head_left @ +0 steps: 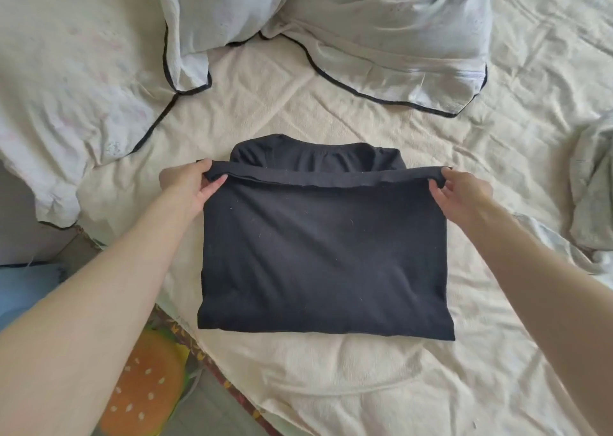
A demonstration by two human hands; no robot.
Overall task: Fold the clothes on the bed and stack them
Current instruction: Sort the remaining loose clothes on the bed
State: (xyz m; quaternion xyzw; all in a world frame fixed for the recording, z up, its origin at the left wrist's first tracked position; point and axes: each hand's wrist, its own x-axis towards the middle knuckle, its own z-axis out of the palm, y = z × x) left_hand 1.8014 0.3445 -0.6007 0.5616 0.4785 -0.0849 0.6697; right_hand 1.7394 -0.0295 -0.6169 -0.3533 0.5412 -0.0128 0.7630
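Forearms frame the black garment [325, 263] on the bed [331, 386]. Left hand [190, 183] at ten, right hand [461, 191] at two, fingers pinching its folded edge. Soft, light, limp; probably best held at the corners.

Around the black garment [325, 249] the cream bed sheet [298, 110] lies bare on the near side and on both flanks, leaving passage for a hand. Beyond it, two pale pillows [381, 37] with dark piping block the far side, with only a strip of sheet between. A crumpled pale cloth [593, 183] crowds the right edge.
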